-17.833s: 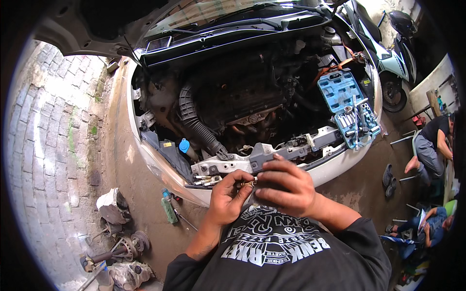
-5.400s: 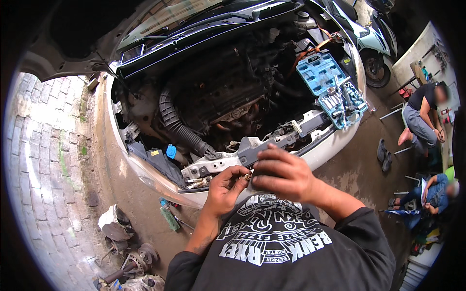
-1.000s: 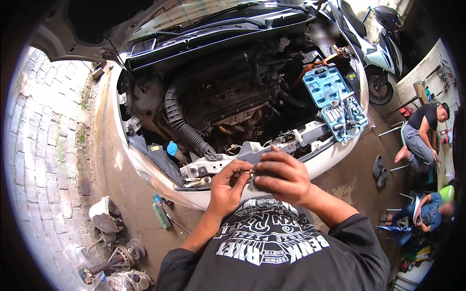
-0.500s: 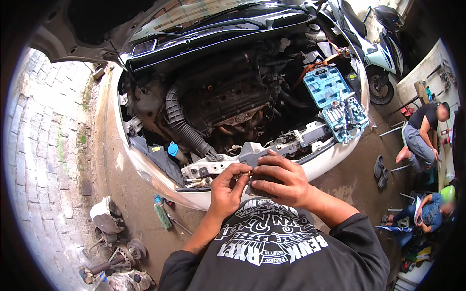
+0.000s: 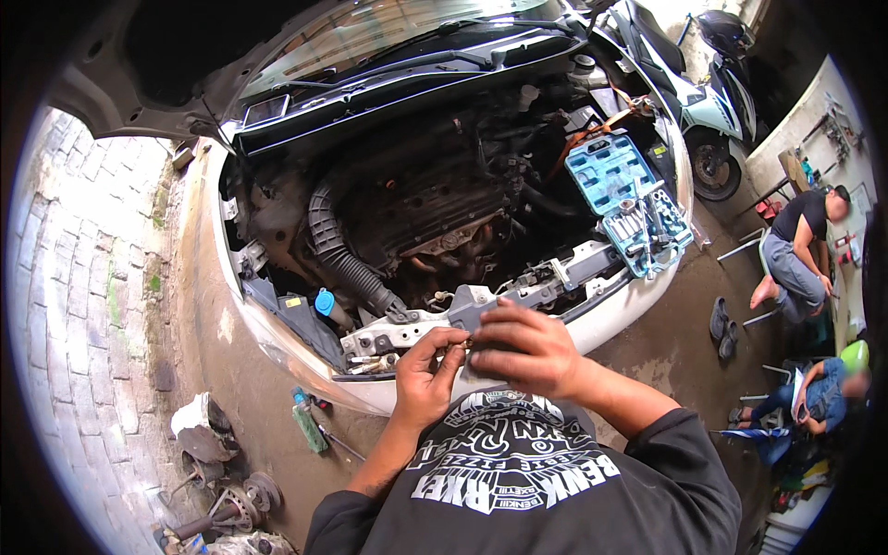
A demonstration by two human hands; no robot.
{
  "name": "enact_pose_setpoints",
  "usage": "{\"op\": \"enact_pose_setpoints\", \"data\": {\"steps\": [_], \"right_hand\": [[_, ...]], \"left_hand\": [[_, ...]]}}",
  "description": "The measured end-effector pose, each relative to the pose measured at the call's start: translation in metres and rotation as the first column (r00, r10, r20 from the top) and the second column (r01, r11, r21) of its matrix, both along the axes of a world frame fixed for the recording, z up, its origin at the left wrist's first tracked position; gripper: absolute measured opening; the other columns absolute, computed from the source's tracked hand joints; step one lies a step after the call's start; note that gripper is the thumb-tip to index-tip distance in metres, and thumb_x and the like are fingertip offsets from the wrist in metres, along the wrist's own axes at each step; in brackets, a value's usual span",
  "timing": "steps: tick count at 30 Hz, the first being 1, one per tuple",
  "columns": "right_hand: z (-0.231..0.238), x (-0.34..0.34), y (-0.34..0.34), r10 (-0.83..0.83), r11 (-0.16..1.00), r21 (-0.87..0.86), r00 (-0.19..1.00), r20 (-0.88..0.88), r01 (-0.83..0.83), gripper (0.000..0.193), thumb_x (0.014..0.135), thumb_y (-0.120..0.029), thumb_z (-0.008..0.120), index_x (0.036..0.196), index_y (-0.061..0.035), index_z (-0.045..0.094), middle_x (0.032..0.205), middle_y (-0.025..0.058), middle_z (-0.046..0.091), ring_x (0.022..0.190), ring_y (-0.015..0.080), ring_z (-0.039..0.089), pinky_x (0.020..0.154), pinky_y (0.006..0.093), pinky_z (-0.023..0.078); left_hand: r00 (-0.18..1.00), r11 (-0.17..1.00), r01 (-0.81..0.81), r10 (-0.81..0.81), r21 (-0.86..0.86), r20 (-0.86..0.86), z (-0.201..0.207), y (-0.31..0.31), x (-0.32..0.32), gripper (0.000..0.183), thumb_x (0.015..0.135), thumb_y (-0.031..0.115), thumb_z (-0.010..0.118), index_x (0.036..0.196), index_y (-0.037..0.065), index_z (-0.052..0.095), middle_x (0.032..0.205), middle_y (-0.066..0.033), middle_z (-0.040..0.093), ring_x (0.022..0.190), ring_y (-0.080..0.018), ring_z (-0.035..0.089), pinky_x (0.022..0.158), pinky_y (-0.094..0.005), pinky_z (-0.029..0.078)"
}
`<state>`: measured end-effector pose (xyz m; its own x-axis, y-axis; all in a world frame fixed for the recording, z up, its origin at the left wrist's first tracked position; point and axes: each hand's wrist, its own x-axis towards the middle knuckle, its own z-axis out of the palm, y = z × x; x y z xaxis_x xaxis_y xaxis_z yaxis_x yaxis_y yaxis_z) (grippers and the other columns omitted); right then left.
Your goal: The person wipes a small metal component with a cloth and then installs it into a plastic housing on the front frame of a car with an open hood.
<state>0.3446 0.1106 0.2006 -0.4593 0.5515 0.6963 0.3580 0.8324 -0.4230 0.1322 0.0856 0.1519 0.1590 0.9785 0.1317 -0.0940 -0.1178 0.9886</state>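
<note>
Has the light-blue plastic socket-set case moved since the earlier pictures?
No, neither way: against the curved white car bumper, the light-blue plastic socket-set case lies open at the same front corner; only the whole view has shifted.

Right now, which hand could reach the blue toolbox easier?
Probably the right hand: it is nearer the blue toolbox, while the left hand pinches a small part. I can't tell whether the right hand holds anything.
</note>
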Motion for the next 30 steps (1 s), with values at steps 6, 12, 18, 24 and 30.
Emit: {"op": "enact_pose_setpoints", "data": {"steps": [6, 12, 18, 24, 30], "right_hand": [[0.003, -0.002, 0.001, 0.040, 0.998, 0.040, 0.999, 0.016, -0.040, 0.030, 0.073, -0.010, 0.085, 0.103, -0.0094, 0.079, 0.110, 0.0137, 0.073, 0.107, 0.0362, 0.072, 0.099, 0.0538, 0.058], [-0.002, 0.010, 0.001, 0.023, 0.997, 0.068, 1.000, 0.002, -0.023, 0.032, 0.071, -0.009, 0.078, 0.103, -0.0085, 0.075, 0.114, 0.0131, 0.069, 0.113, 0.0356, 0.068, 0.094, 0.0479, 0.060], [-0.019, 0.005, 0.007, 0.070, 0.996, 0.064, 0.990, -0.123, -0.062, 0.032, 0.075, -0.006, 0.076, 0.106, -0.0061, 0.072, 0.108, 0.0139, 0.066, 0.113, 0.0377, 0.065, 0.103, 0.0534, 0.055], [-0.034, 0.008, 0.007, -0.006, 0.998, 0.057, 0.985, -0.172, 0.016, 0.033, 0.076, -0.007, 0.076, 0.108, -0.0057, 0.072, 0.108, 0.0152, 0.065, 0.113, 0.0392, 0.063, 0.102, 0.0579, 0.055], [-0.041, 0.007, 0.010, -0.031, 0.999, -0.041, 0.986, -0.165, 0.024, 0.032, 0.074, -0.009, 0.079, 0.105, -0.0056, 0.072, 0.108, 0.0130, 0.065, 0.112, 0.0381, 0.063, 0.101, 0.0576, 0.056]], "left_hand": [[1.000, 1.000, -0.013, 0.013, 0.014, -0.023, 0.004, 0.000, -0.004, 0.014, 0.102, -0.001, 0.064, 0.115, -0.003, 0.069, 0.107, -0.0053, 0.070, 0.096, -0.0098, 0.062, 0.086, -0.0233, 0.049], [0.994, 0.997, 0.000, 0.009, 0.077, -0.109, 0.010, 0.005, 0.003, 0.014, 0.102, -0.001, 0.063, 0.114, -0.003, 0.069, 0.103, -0.0035, 0.068, 0.092, -0.0092, 0.060, 0.082, -0.0230, 0.048], [0.984, 0.987, -0.102, 0.118, 0.121, -0.132, -0.015, 0.000, -0.007, 0.014, 0.104, 0.000, 0.059, 0.114, -0.005, 0.066, 0.108, -0.0083, 0.067, 0.097, -0.0145, 0.063, 0.088, -0.0272, 0.050], [0.994, 0.997, 0.000, -0.008, -0.072, -0.107, -0.015, 0.008, -0.005, 0.018, 0.108, 0.002, 0.058, 0.122, -0.005, 0.067, 0.121, -0.0138, 0.071, 0.108, -0.0212, 0.067, 0.097, -0.0316, 0.054], [0.997, 1.000, -0.010, 0.007, -0.026, -0.082, -0.024, 0.007, -0.009, 0.016, 0.107, 0.005, 0.056, 0.116, -0.005, 0.064, 0.111, -0.0089, 0.065, 0.099, -0.0158, 0.064, 0.092, -0.0292, 0.051]]}}
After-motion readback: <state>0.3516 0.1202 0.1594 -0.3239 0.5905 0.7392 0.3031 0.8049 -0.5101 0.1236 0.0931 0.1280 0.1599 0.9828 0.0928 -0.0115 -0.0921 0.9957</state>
